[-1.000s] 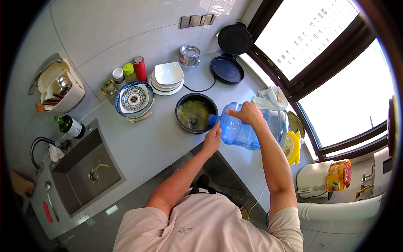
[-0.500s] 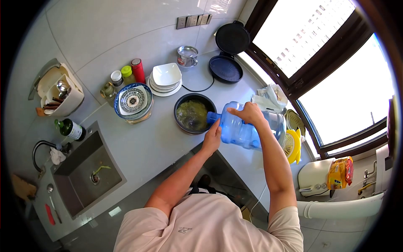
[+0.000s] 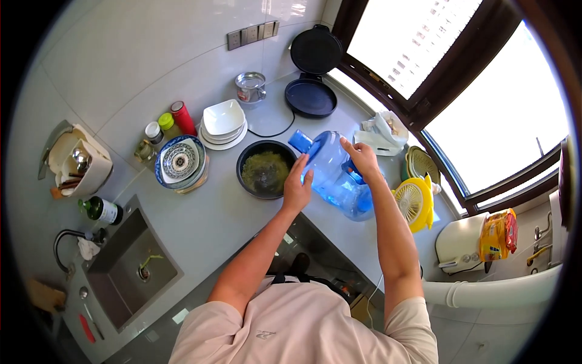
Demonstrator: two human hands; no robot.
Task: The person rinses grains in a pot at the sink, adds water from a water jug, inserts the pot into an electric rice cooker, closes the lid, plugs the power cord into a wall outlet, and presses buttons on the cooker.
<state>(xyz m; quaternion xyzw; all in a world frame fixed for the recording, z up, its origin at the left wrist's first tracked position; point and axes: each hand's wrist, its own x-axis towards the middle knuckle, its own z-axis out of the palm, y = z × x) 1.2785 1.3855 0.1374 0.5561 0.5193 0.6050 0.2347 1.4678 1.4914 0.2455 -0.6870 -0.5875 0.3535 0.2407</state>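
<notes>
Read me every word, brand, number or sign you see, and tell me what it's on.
No text is readable.
Green bottle: label too small to read.
Yellow-and-red packet: printing too blurred.
Shirt: small chest logo, no legible letters.

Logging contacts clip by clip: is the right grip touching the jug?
Touching. The head view shows the right grip closed on the jug, no gap between.
</notes>
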